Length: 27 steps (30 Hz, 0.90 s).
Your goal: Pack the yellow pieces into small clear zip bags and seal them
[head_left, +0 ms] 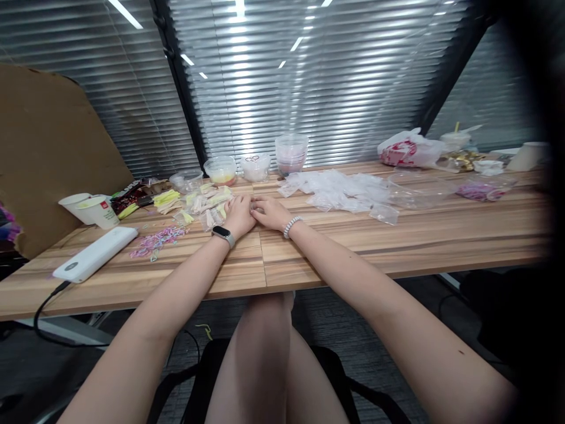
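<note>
Both my hands rest on the wooden table [309, 259], touching each other at the fingertips. My left hand [239, 215], with a grey wristband, lies beside a heap of small filled clear packets [207, 203]. My right hand [271, 212], with a white bead bracelet, is just left of a pile of empty clear plastic bags [344, 189]. Something small seems pinched between the two hands, but it is too small to make out.
Clear plastic bowls [220, 169] and stacked cups [291, 153] stand at the back. Pastel hair ties [156, 241] and a white power bank [95, 253] lie at left, near paper cups [95, 209]. Cardboard [53, 147] leans far left. Bags and containers [410, 150] sit far right.
</note>
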Tool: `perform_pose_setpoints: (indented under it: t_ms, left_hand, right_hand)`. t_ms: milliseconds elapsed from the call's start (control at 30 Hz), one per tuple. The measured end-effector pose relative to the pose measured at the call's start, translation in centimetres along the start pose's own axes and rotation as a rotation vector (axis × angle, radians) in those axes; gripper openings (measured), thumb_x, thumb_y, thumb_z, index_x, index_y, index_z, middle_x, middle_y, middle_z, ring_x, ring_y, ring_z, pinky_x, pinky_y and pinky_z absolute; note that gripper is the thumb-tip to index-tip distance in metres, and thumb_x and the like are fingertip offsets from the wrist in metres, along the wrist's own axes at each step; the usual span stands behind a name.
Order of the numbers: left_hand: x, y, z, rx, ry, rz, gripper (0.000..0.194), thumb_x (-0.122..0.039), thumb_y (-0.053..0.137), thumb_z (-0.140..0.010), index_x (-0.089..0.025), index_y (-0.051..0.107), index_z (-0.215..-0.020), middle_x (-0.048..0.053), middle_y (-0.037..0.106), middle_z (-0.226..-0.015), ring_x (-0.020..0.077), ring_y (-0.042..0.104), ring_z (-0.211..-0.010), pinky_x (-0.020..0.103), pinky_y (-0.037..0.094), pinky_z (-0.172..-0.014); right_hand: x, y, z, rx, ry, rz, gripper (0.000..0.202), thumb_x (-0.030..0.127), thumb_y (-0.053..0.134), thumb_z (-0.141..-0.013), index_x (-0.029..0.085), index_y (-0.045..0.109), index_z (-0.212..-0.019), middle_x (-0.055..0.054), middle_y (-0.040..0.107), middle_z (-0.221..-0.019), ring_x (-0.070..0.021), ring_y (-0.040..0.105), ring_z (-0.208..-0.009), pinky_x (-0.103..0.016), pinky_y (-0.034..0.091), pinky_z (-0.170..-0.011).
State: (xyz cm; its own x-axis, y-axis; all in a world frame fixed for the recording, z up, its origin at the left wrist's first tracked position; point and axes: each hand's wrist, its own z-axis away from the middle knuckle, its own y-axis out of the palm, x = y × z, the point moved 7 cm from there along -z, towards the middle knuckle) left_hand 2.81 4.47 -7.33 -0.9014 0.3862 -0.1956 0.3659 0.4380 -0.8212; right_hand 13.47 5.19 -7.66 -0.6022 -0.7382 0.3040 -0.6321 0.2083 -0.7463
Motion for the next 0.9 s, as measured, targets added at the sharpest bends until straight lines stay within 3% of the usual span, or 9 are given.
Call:
perform_pose_setpoints:
  t_ms: [100,267,433,500,567,667,767,900]
  left_hand:
    - [0.0,0.6,0.1,0.028,0.011,0.005,0.048,-0.034,0.061,-0.081,-0.023,0.055,-0.127,0.012,0.058,-0.125,0.0324,0.048,-0.123,0.051,0.028,-0.110]
    - [0.1,1.2,0.3,0.079,0.007,0.021,0.065,-0.055,0.063,-0.082,-0.022,0.051,-0.136,0.015,0.054,-0.134,0.0367,0.044,-0.129,0.056,0.028,-0.109]
    - [-1.2,-0.4,0.3,0.035,0.096,0.054,0.055,-0.045,0.060,-0.088,-0.019,0.052,-0.136,0.014,0.057,-0.132,0.0320,0.050,-0.125,0.050,0.034,-0.107]
    - [-3.4,-1.5,0.7,0.033,0.250,0.065,0.043,-0.038,0.057,-0.091,-0.019,0.057,-0.129,0.012,0.061,-0.125,0.0284,0.055,-0.118,0.044,0.040,-0.101]
    - [-6.1,-2.2,1.5,0.060,0.418,0.046,0.025,-0.033,0.053,-0.093,-0.018,0.066,-0.107,0.009,0.067,-0.107,0.0251,0.061,-0.103,0.039,0.045,-0.091]
    - [-9.9,-2.0,3.2,0.139,0.602,0.009,0.027,-0.033,0.048,-0.095,-0.017,0.066,-0.083,0.008,0.068,-0.089,0.0223,0.063,-0.085,0.036,0.047,-0.078]
    - [-12.0,-0.9,4.5,0.236,0.699,-0.014,0.029,-0.037,0.049,-0.095,-0.016,0.068,-0.087,0.008,0.071,-0.090,0.0235,0.065,-0.083,0.037,0.049,-0.077]
    - [-11.6,-0.1,4.7,0.304,0.632,-0.046,0.033,-0.038,0.048,-0.095,-0.014,0.071,-0.093,0.009,0.072,-0.090,0.0249,0.067,-0.079,0.038,0.049,-0.071]
  right_hand:
    - [-1.0,-0.6,0.0,-0.023,0.047,0.025,0.028,0.032,0.053,-0.096,0.018,0.077,-0.101,-0.007,0.066,-0.121,-0.0194,0.059,-0.112,-0.029,0.042,-0.101]
    - [-4.8,-1.9,0.7,-0.041,0.294,0.145,0.036,0.044,0.055,-0.094,0.016,0.076,-0.092,-0.011,0.069,-0.099,-0.0217,0.062,-0.098,-0.032,0.044,-0.093]
    - [-6.2,-2.7,1.1,-0.129,0.360,0.150,0.029,0.035,0.054,-0.092,0.016,0.073,-0.104,-0.010,0.068,-0.106,-0.0228,0.061,-0.103,-0.032,0.044,-0.093]
    - [-5.8,-4.0,0.9,-0.249,0.364,0.180,0.029,0.032,0.054,-0.091,0.015,0.070,-0.108,-0.010,0.067,-0.110,-0.0240,0.061,-0.103,-0.033,0.044,-0.090]
    - [-5.1,-5.5,0.8,-0.373,0.385,0.197,0.025,0.029,0.053,-0.091,0.015,0.068,-0.105,-0.010,0.067,-0.105,-0.0237,0.061,-0.097,-0.033,0.043,-0.084]
    - [-2.9,-7.3,0.5,-0.445,0.362,0.176,0.023,0.029,0.048,-0.095,0.016,0.065,-0.087,-0.008,0.067,-0.088,-0.0204,0.059,-0.082,-0.031,0.039,-0.073]
    - [0.6,-7.4,-0.2,-0.338,0.197,0.195,0.034,0.035,0.046,-0.097,0.017,0.060,-0.072,-0.006,0.064,-0.075,-0.0181,0.055,-0.072,-0.031,0.034,-0.067]
    - [3.1,-5.6,-0.5,-0.110,0.080,0.243,0.040,0.039,0.048,-0.096,0.016,0.063,-0.067,-0.006,0.064,-0.071,-0.0169,0.052,-0.065,-0.031,0.030,-0.062]
